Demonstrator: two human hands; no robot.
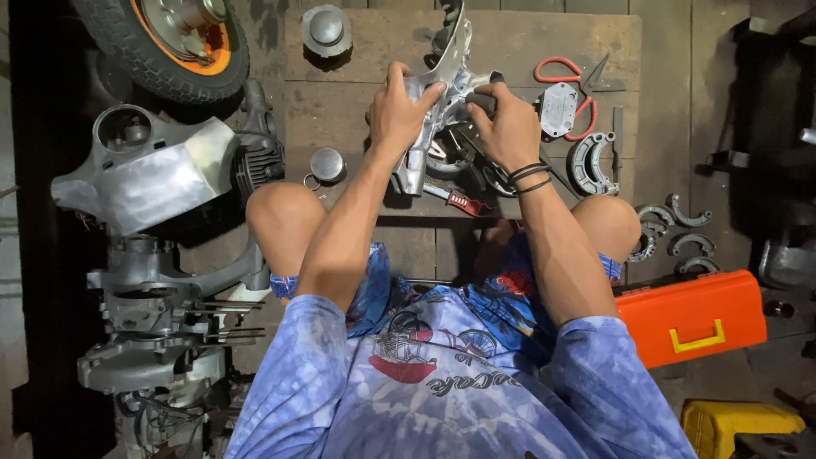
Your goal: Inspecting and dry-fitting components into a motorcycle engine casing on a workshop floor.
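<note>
Bare aluminium – the engine casing (442, 93) is steadied on the wooden worktop (544, 42), near its front edge. It is clasped at its top by the left hand (398, 106); a dark-handled tool (483, 100) is gripped in the right hand (510, 127). A slip of the tool could gouge the casing, or the small parts (327, 166) nearby could be knocked off the edge.
</note>
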